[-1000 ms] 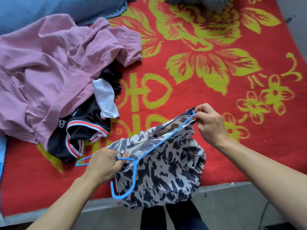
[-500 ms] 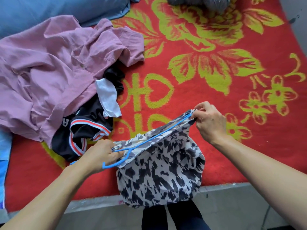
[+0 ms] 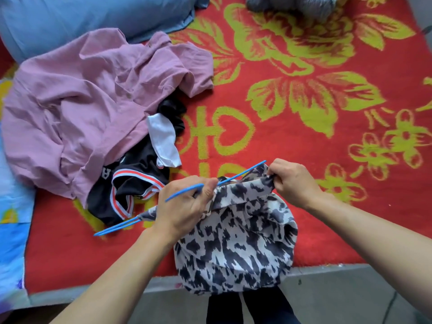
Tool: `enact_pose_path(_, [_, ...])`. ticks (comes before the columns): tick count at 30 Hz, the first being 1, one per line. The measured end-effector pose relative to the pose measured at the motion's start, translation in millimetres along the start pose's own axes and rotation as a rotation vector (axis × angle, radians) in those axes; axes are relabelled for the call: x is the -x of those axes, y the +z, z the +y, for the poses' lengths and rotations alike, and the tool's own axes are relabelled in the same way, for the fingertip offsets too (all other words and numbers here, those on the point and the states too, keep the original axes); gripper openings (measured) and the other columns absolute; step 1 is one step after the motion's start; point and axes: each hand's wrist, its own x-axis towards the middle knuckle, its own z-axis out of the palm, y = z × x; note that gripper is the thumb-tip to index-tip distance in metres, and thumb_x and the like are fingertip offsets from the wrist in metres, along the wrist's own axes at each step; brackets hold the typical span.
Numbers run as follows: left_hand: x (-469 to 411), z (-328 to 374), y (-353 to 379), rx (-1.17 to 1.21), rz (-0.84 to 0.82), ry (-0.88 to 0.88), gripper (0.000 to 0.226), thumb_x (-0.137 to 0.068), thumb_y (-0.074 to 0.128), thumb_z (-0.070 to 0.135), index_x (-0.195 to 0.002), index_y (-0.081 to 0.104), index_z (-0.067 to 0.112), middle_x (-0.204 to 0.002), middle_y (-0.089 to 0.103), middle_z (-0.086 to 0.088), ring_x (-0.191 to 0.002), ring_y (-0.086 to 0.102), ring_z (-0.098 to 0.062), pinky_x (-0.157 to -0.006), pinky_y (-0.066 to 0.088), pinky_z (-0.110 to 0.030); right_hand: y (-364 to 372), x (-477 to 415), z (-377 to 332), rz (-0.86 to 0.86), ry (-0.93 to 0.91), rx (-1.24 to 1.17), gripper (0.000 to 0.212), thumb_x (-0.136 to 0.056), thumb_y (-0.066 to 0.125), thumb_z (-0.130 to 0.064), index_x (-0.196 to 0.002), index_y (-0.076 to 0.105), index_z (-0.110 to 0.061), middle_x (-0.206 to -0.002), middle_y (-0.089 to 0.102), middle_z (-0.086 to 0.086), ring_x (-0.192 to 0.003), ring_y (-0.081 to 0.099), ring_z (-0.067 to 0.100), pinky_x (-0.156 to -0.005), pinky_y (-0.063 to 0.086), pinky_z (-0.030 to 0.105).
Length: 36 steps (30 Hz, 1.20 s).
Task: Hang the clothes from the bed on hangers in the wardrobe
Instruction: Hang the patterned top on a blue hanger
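Note:
A black-and-white patterned garment (image 3: 236, 242) hangs over the bed's near edge with a thin blue hanger (image 3: 182, 190) pushed into its top. My left hand (image 3: 184, 206) grips the hanger's middle together with bunched fabric. One hanger arm sticks out bare at the lower left, the other end pokes out past the cloth at the upper right. My right hand (image 3: 292, 181) pinches the garment's top edge beside that end. A crumpled mauve shirt (image 3: 81, 108) and a black jersey with red-and-white trim (image 3: 133, 185) lie on the bed to the left.
The bed is covered by a red blanket with yellow-green flowers (image 3: 304, 94). A blue pillow (image 3: 93, 17) lies at the top left, a grey furry thing (image 3: 292, 3) at the top edge. The grey bed edge (image 3: 327, 270) and my dark trouser legs are below.
My left hand moved right along the hanger and turned it, so its left arm now sticks out of the cloth. My right hand pulled the fabric edge along the hanger's right end.

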Motion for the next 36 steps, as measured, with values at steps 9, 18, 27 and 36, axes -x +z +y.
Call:
enact_pose_path(9, [1.0,-29.8,-6.7,-0.04,-0.143,0.006,0.047,-0.092,0.042,0.055,-0.05,0.046,0.033,-0.046,0.05,0.013,-0.046,0.048,-0.002,-0.047,0.037,-0.03,-23.5,14.5,34.6,0.104,0.141,-0.004,0.024,-0.076,0.054,0.0,-0.083,0.075,-0.01,-0.092,0.071,0.001,-0.075,0.067,0.021,-0.074,0.047,0.018])
enact_pose_path(18, [-12.4,-15.4,9.5,0.149,-0.097,-0.096,0.053,-0.093,0.042,0.054,-0.055,0.046,0.018,-0.048,0.038,-0.002,-0.047,0.037,-0.017,-0.053,0.034,-0.043,-20.7,-12.0,-52.9,-0.165,-0.054,-0.321,0.051,-0.088,0.047,-0.014,-0.138,0.052,-0.02,-0.144,0.049,-0.002,-0.128,0.049,0.013,-0.11,0.037,0.032])
enact_pose_path(27, [-22.1,-26.2,-10.3,0.203,-0.057,-0.168,0.025,-0.09,0.063,0.031,-0.069,0.064,0.017,-0.06,0.064,0.009,-0.056,0.055,-0.004,-0.057,0.041,-0.02,-8.7,-5.4,-38.6,0.036,-0.2,0.051,0.035,-0.093,0.041,-0.039,-0.097,0.071,-0.02,-0.118,0.064,-0.002,-0.073,0.067,0.023,-0.053,0.04,0.023])
enact_pose_path(36, [-15.5,-41.3,-27.6,0.203,0.124,-0.348,0.046,-0.085,0.045,0.032,-0.07,0.048,-0.011,-0.06,0.044,-0.01,-0.056,0.039,-0.011,-0.053,0.031,-0.026,-48.6,-12.3,-23.8,0.05,0.058,0.002,0.027,-0.092,0.051,-0.04,-0.088,0.068,-0.019,-0.082,0.066,-0.002,-0.077,0.062,0.025,-0.063,0.048,0.037])
